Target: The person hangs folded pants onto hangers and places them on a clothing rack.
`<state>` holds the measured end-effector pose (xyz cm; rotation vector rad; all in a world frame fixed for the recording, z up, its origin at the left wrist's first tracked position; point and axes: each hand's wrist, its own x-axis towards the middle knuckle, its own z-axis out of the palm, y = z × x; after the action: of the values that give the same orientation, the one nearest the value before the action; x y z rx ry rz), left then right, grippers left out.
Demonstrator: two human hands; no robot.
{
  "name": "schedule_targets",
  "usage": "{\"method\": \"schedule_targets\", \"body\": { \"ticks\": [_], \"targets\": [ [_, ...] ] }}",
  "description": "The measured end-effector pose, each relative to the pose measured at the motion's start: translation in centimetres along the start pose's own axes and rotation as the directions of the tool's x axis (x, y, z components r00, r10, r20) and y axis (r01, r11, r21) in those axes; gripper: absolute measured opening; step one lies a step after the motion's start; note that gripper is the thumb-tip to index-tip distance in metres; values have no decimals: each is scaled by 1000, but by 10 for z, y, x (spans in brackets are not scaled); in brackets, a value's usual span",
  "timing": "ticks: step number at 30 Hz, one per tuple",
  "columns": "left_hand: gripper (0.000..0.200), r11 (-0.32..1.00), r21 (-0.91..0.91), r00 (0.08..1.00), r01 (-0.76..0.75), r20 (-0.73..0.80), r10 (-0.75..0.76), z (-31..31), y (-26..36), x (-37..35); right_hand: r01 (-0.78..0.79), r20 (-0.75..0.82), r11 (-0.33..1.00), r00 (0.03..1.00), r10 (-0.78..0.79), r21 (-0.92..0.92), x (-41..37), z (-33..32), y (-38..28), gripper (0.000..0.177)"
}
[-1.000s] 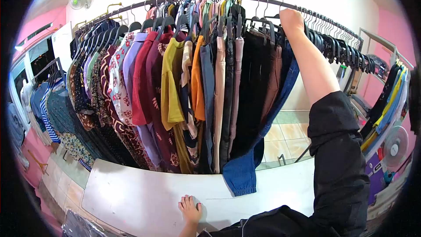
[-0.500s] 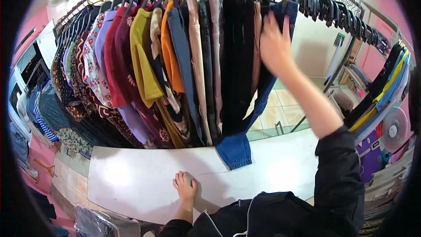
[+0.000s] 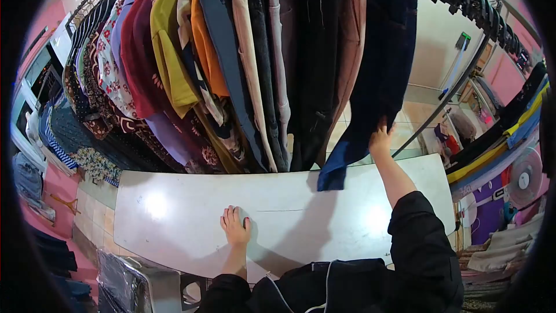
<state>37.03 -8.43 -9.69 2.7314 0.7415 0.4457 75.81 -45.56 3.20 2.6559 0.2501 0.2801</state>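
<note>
Dark blue jeans (image 3: pixel 385 40) hang from the rail at the right end of the row of clothes. One leg slants down to the left, its hem over the back edge of the white table (image 3: pixel 185 220). My right hand (image 3: pixel 381 140) is at the lower right edge of the jeans, fingers closed on the cloth as far as I can see. On the tabletop my left hand (image 3: pixel 236 229) lies palm down with fingers stretched out, holding nothing.
Pink trousers (image 3: pixel 350 40), black trousers (image 3: pixel 315 64) and several tops crowd the rail leftward. Bare hangers (image 3: pixel 463 0) fill its right end. A fan (image 3: pixel 524 174) stands at far right, and a plastic-wrapped bundle (image 3: pixel 119 281) sits at lower left.
My right hand has moved down from the top of the jeans to their lower edge. The hem has lifted and shifted right. My left hand stays on the table; the view has tilted.
</note>
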Motion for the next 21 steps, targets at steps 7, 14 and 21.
{"method": "schedule_targets", "body": {
  "ticks": [7, 14, 21],
  "targets": [
    [54, 1000, 20, 1000, 8, 5, -8, 3, -1, -1, 199, 297, 809, 860, -415, 554, -63, 61, -79, 60],
    [54, 1000, 8, 1000, -11, -19, 11, 1, 1, 0, 498, -422, 301, 861, -284, 813, -73, 49, -85, 29],
    [52, 1000, -12, 1000, -12, -28, 12, 0, 0, -1, 235, -300, 452, 951, 76, 860, -50, -66, -49, 70]
  ]
}}
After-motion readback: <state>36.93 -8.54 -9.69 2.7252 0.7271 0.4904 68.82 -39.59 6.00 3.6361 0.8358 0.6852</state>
